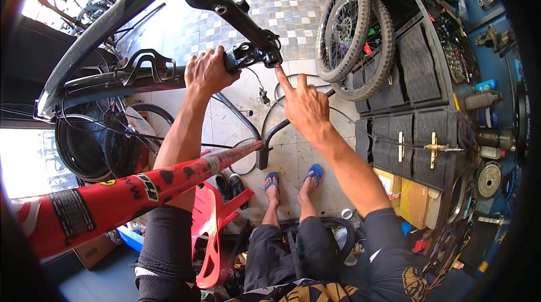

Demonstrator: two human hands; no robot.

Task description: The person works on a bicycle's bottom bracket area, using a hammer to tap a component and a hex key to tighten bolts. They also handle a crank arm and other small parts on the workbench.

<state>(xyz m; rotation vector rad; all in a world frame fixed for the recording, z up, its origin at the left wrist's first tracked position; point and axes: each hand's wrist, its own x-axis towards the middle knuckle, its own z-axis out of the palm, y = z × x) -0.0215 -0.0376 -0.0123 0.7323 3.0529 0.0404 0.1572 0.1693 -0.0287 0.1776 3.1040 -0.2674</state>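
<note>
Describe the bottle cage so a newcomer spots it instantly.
Find the black bike frame, upper left. Follow its lower tube leftward from the left hand to the bottle cage on top. Unlike that smooth tube, it's an open, looped black bracket.

Markings, at 8 o'clock: long, glossy, scuffed red tube [177, 179] bears, from outer end inward, a dark rectangular label [72, 213] with pale print too fine to read, a small yellow sticker [109, 182], large dark lettering, a slanted black-and-white logo block [148, 187] and a greyish sticker [212, 162].
</note>
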